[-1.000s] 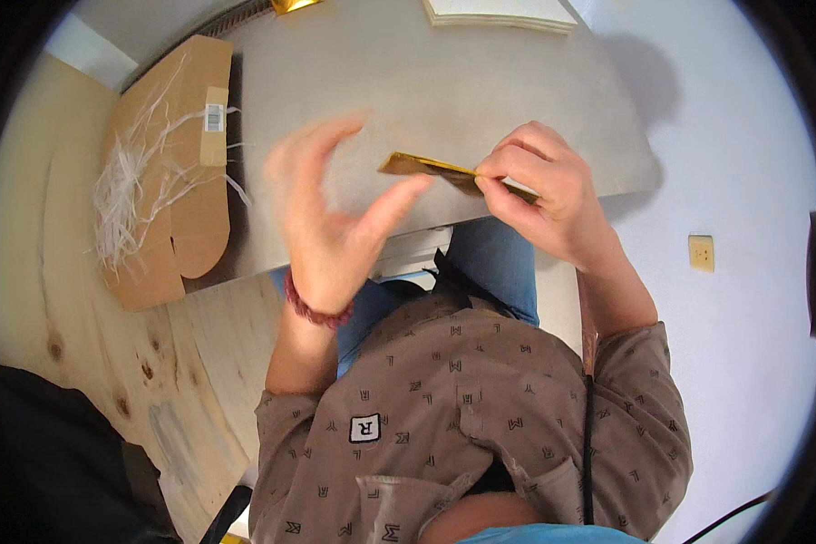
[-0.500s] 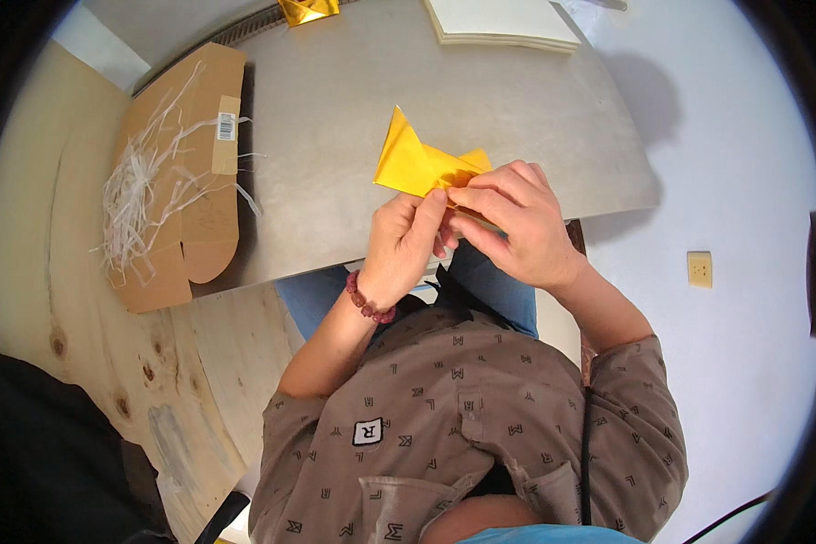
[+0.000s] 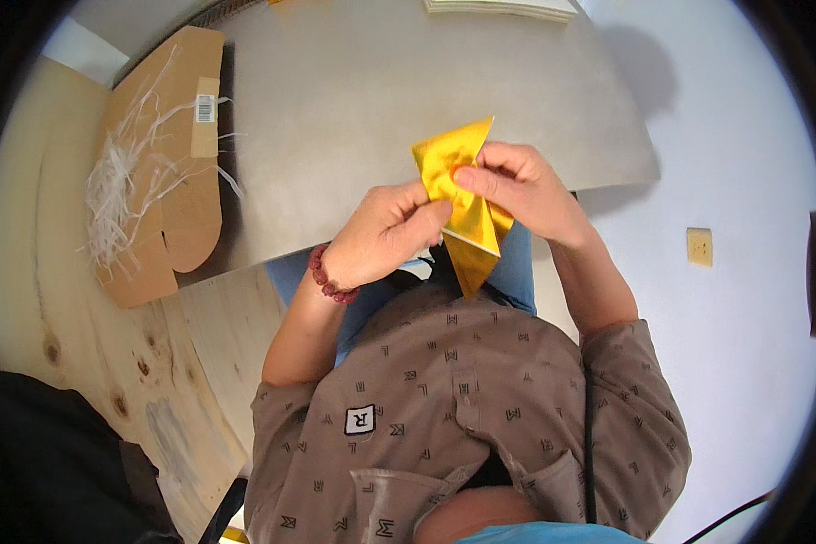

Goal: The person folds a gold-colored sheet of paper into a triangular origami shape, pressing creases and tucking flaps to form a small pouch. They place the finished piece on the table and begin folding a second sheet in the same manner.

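A sheet of gold foil paper [image 3: 456,160], folded into pointed flaps, is held between my two hands above the table's near edge. My left hand [image 3: 390,227] pinches its left side, thumb on top and fingers behind. My right hand [image 3: 521,186] grips the right side, the thumb pressing on the shiny face near the middle. One corner points up and away, while another flap hangs toward my lap. The fingers behind the paper are partly hidden. A dark red bead bracelet circles my left wrist.
On the grey table [image 3: 335,118], a brown cardboard piece [image 3: 190,195] lies at the left with white shredded strips [image 3: 113,195] on it. A stack of pale paper [image 3: 503,9] lies at the far edge. A white wall with a socket [image 3: 699,246] is at the right.
The folded gold paper has been turned, with one flap now hanging down toward me. My left hand has shifted left and lower, and my right thumb now presses on the paper's face.
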A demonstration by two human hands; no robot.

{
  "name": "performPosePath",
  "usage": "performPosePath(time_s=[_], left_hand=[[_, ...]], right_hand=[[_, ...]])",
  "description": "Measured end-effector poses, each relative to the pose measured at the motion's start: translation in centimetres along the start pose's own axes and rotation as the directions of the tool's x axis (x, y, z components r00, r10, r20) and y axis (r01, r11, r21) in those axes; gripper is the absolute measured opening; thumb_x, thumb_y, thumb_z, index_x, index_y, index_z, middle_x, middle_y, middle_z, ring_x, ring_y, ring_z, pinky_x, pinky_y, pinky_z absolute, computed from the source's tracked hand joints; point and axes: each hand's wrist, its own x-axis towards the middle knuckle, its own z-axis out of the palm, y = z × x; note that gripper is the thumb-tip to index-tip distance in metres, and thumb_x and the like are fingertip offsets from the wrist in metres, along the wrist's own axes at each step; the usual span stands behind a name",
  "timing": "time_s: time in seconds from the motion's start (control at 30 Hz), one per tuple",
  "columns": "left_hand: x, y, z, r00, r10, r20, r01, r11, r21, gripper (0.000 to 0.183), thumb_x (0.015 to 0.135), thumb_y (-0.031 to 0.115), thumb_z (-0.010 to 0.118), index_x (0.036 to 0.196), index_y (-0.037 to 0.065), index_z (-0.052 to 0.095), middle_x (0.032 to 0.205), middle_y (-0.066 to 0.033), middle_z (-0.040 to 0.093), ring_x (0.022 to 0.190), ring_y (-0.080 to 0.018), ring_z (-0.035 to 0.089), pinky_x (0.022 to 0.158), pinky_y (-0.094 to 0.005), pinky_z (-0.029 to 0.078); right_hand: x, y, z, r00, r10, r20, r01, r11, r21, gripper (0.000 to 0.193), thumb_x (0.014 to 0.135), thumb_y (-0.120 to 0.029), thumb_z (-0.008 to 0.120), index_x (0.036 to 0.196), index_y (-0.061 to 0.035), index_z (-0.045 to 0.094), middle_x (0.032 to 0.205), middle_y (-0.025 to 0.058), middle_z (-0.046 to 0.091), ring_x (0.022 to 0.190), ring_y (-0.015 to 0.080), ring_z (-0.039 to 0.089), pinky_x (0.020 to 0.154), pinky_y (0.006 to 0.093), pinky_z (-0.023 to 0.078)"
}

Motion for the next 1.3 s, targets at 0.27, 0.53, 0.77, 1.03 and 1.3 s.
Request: performPosePath(time_s=[0.27, 0.53, 0.77, 1.03, 1.3], left_hand=[[0.6, -2.6, 2.4, 0.972, 0.039, -0.231, -0.064, 0.993, -0.102, 0.028, 0.111, 0.030, 0.065, 0.119, 0.005, 0.075, 0.086, 0.0052, 0.067, 0.071, 0.0000, 0.057, 0.060, -0.0190, 0.051], [0.8, -2.4, 2.5, 0.970, 0.021, -0.242, -0.046, 0.994, -0.099, 0.029, 0.112, 0.026, 0.063, 0.128, 0.003, 0.073, 0.093, 0.0034, 0.071, 0.071, -0.0016, 0.060, 0.061, -0.0185, 0.051], [1.9, -1.2, 1.7, 0.924, 0.101, -0.369, -0.099, 0.995, 0.024, 0.025, 0.109, 0.022, 0.068, 0.120, 0.001, 0.074, 0.091, 0.0037, 0.069, 0.079, -0.0035, 0.057, 0.071, -0.0218, 0.050], [3.6, -1.7, 2.5, 0.770, 0.307, -0.559, -0.318, 0.945, 0.081, 0.019, 0.107, 0.014, 0.071, 0.117, -0.002, 0.073, 0.094, 0.0029, 0.070, 0.083, -0.0041, 0.057, 0.073, -0.0223, 0.050], [4.4, -1.9, 1.8, 0.759, 0.267, -0.593, -0.366, 0.929, -0.050, 0.019, 0.107, 0.017, 0.071, 0.117, 0.001, 0.073, 0.092, 0.0041, 0.069, 0.079, -0.0019, 0.058, 0.067, -0.0192, 0.048]], right_hand=[[0.0, 1.2, -0.2, 0.997, 0.004, -0.072, -0.002, 1.000, 0.029, 0.032, 0.105, -0.024, 0.074, 0.080, -0.0070, 0.062, 0.077, -0.0114, 0.048, 0.072, 0.0005, 0.040, 0.062, 0.0223, 0.034], [-0.8, 1.7, -1.2, 0.999, 0.038, 0.012, -0.039, 0.997, 0.066, 0.030, 0.102, -0.018, 0.077, 0.081, -0.0071, 0.059, 0.077, -0.0104, 0.050, 0.073, 0.0005, 0.042, 0.064, 0.0220, 0.037], [-0.5, 1.5, -1.1, 0.997, 0.050, 0.052, -0.050, 0.999, 0.014, 0.031, 0.101, -0.016, 0.078, 0.079, -0.0076, 0.058, 0.076, -0.0108, 0.051, 0.072, -0.0003, 0.045, 0.062, 0.0213, 0.037], [-1.2, 2.4, -0.1, 0.989, 0.127, 0.078, -0.142, 0.964, 0.225, 0.018, 0.101, -0.017, 0.078, 0.090, -0.0052, 0.069, 0.082, -0.0052, 0.066, 0.075, 0.0031, 0.060, 0.067, 0.0217, 0.049], [-1.8, 3.5, 0.1, 0.995, 0.084, 0.052, -0.093, 0.972, 0.217, 0.016, 0.102, -0.017, 0.077, 0.101, -0.0013, 0.072, 0.089, 0.0006, 0.071, 0.078, 0.0078, 0.067, 0.072, 0.0241, 0.055]])
